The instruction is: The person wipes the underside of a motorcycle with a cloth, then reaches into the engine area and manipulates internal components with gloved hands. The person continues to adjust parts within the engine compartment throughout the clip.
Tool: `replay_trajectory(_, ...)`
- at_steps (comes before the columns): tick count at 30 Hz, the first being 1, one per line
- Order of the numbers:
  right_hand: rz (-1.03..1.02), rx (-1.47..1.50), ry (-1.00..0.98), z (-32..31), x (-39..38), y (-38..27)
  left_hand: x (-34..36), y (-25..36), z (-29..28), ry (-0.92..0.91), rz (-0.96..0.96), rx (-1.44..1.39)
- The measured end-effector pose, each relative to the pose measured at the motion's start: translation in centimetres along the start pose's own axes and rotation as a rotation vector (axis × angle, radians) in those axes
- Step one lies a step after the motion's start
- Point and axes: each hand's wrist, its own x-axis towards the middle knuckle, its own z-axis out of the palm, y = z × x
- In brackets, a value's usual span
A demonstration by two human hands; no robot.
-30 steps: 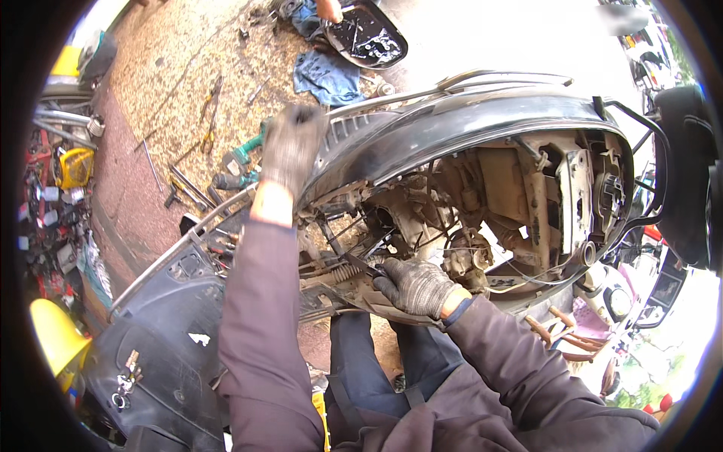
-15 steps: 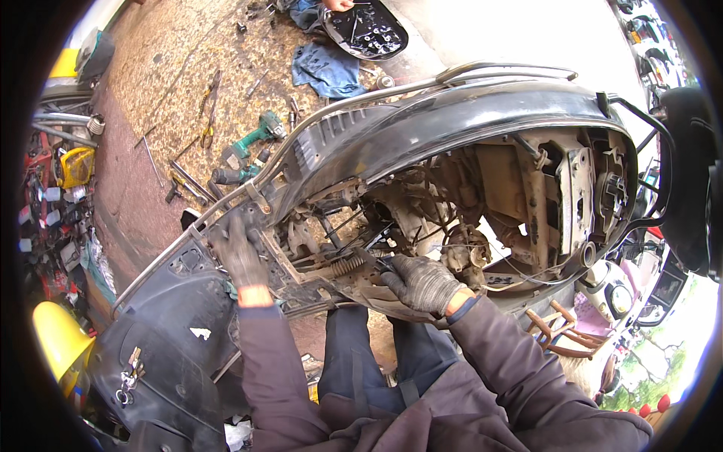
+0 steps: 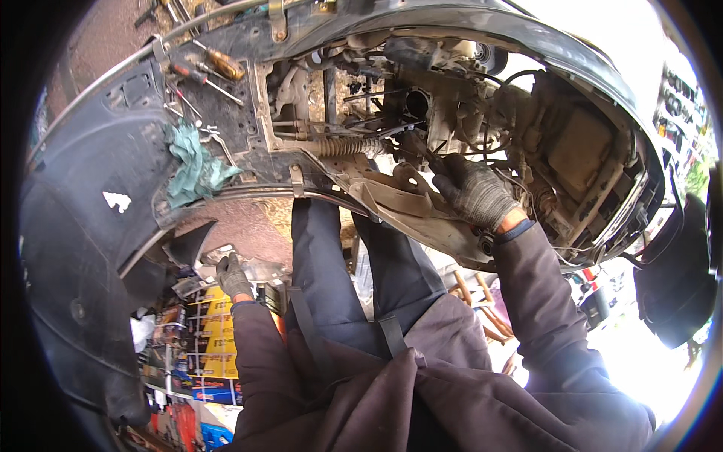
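Observation:
A stripped scooter body (image 3: pixel 83 188) stretches across in front of me, its inner frame and engine parts laid bare. My right hand (image 3: pixel 482 194), in a grey knitted glove, reaches into the open bay beside the dusty engine (image 3: pixel 452 113). Its fingers are closed around something dark, mostly hidden. My left hand (image 3: pixel 233 277), also gloved, hangs below the footboard's near edge with fingers extended and nothing visible in them. On the footboard lie an amber-handled screwdriver (image 3: pixel 226 65), a red-and-black screwdriver (image 3: pixel 190 72), a teal cloth (image 3: pixel 194 167) and a slim metal tool (image 3: pixel 220 145).
A metal rail (image 3: pixel 197 25) runs along the scooter's far side, and a ribbed rubber sleeve (image 3: pixel 343 147) crosses the bay. Beneath my left arm are stacked yellow boxes (image 3: pixel 218 335). A wooden chair (image 3: pixel 489 313) stands behind the body; a black seat (image 3: pixel 674 279) is at far right.
My view has shifted toward the near side. My left hand has left the footboard and dropped below its near edge. My right hand stays in the engine bay, now farther along it.

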Motion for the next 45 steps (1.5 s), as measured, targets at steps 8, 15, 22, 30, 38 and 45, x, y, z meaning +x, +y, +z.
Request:
replay_trajectory(8, -0.223, -0.222, 0.065, -0.9, 2.7, 0.6, -0.2, 3.0, 2.1, 0.051, -0.156, -0.091)
replay_trajectory(15, -0.182, -0.548, 0.076, -1.9, 8.4, 2.2, -7.6, 17.8, 7.8, -0.36, 0.51, -0.38)
replay_trajectory(22, -0.316, -0.907, -0.068, -1.3, 12.8, 4.4, -8.3, 27.9, 21.8, -0.766, 1.318, 0.439)
replay_trajectory(30, -0.175, -0.765, -0.027, -1.8, 12.5, 4.1, -6.8, 29.4, 31.4, -1.188, 1.446, 0.566)
replay_trajectory(38, -0.208, -0.856, 0.087, -0.8, 11.6, 3.3, -7.7, 28.1, 35.7, -1.235, 1.575, 0.397)
replay_trajectory(45, -0.144, -0.679, -0.004, -1.4, 11.3, 2.5, -8.9, 27.1, 37.9, -1.083, 1.555, 0.476)
